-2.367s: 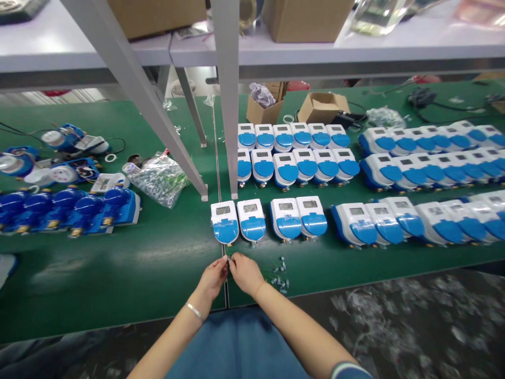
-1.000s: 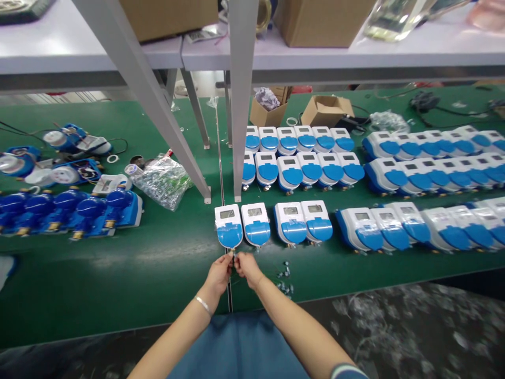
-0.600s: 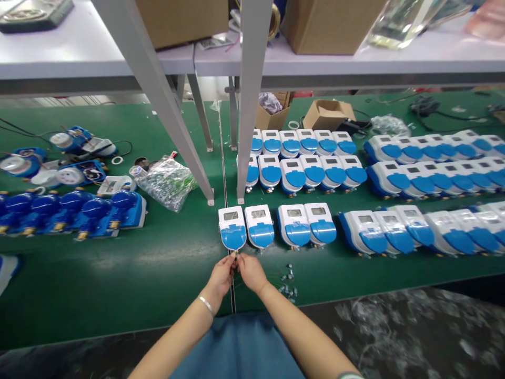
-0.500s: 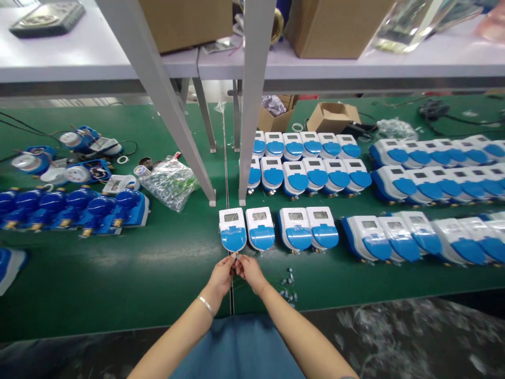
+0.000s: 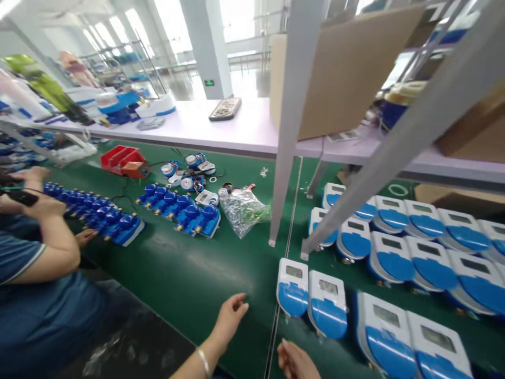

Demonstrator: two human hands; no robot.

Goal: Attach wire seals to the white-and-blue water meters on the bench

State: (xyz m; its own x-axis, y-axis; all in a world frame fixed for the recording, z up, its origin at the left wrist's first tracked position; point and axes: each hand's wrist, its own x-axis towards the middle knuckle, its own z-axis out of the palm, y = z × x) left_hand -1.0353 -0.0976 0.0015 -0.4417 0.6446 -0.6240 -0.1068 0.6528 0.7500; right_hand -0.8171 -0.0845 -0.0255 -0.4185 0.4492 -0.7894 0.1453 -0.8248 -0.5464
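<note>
My left hand (image 5: 232, 318) is held over the green bench, left of the seam, its thumb and fingers a little apart with nothing visible between them. My right hand (image 5: 295, 360) is at the bottom edge with curled fingers pressed together; whatever they may hold is too small to make out. Just beyond it lie two white-and-blue water meters side by side, the left meter (image 5: 292, 287) and the right meter (image 5: 328, 302), each with a small display and a blue cover. Neither hand touches them. Two larger-looking meters (image 5: 389, 337) lie to the right.
More meters (image 5: 392, 258) stand in rows at right, behind a slanting grey post (image 5: 355, 181). A clear plastic bag (image 5: 242, 210) and upturned blue meters (image 5: 185, 210) lie at left. Beside them a co-worker's arm (image 5: 51, 226) reaches over the bench. A shelf (image 5: 252, 129) holds a phone (image 5: 225, 109).
The view has swung left, bringing the co-worker into sight. My hands, which were together at the left meter's lower end, have come apart and away from it.
</note>
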